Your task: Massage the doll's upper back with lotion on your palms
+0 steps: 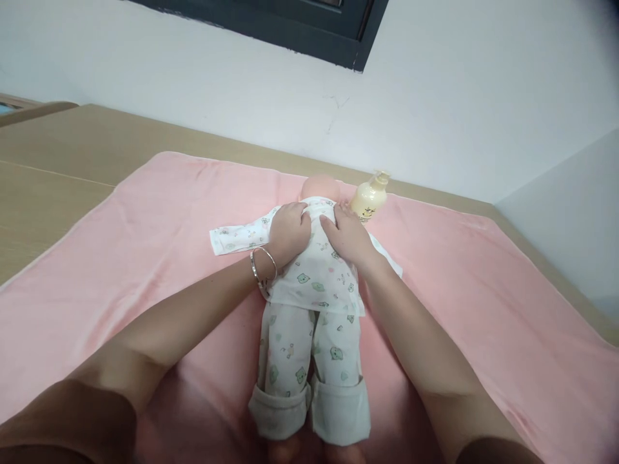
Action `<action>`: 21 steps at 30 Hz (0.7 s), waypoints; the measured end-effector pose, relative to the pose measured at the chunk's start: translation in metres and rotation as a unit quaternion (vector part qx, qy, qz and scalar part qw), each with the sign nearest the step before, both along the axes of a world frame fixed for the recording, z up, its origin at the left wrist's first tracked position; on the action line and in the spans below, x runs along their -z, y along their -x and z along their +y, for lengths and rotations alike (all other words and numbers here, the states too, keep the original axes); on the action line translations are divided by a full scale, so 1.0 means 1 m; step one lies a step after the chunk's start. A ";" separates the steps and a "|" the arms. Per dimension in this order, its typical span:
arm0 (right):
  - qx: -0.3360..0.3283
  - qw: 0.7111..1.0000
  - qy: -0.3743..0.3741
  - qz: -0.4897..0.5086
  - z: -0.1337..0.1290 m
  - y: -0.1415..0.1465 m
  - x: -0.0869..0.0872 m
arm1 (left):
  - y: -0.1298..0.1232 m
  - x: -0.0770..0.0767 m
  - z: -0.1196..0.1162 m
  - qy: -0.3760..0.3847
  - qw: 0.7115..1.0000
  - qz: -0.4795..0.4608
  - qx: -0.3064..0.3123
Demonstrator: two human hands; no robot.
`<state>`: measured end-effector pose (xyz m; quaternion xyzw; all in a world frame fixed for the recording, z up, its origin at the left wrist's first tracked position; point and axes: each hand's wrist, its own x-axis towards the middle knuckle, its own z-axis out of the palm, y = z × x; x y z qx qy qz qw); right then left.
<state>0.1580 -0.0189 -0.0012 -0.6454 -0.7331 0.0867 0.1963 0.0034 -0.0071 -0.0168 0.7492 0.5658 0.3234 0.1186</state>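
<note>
A baby doll (pixel 320 187) lies stretched out on a pink blanket (pixel 435 309), its smooth head at the far end. It wears a white top (pixel 319 283) with green and pink prints and matching trousers (pixel 290 351) with wide turned-up cuffs. My left hand (pixel 289 231) rests flat on the top at the doll's left-side shoulder in view, a silver bangle on the wrist. On the opposite shoulder lies my right hand (pixel 351 235), fingers extended. Both sleeves spread outward, the right one partly hidden by my forearm. No face shows on the head.
Beside the doll's head, on the right, a pale yellow pump bottle (pixel 371 195) stands on the blanket. Wooden boards (pixel 62 145) show around the blanket. A white wall (pixel 251 84) with a dark frame (pixel 309 32) rises behind.
</note>
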 end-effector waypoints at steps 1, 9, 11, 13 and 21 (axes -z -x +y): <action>-0.017 1.000 -0.002 -0.003 0.000 -0.002 -0.002 | -0.001 -0.004 -0.006 -0.009 0.999 0.043 0.001; 0.003 0.997 0.004 -0.083 -0.020 0.013 -0.016 | 0.000 -0.018 -0.013 -0.017 0.986 0.157 0.055; 0.020 0.993 -0.005 -0.117 -0.030 0.024 -0.019 | 0.006 -0.020 0.002 0.051 0.992 0.109 0.047; 0.021 0.991 -0.008 -0.129 -0.035 0.029 -0.021 | 0.009 -0.022 0.012 0.109 0.991 0.072 0.026; -0.003 0.999 0.049 -0.008 -0.006 0.004 -0.017 | -0.003 -0.014 -0.019 -0.063 0.978 0.195 0.035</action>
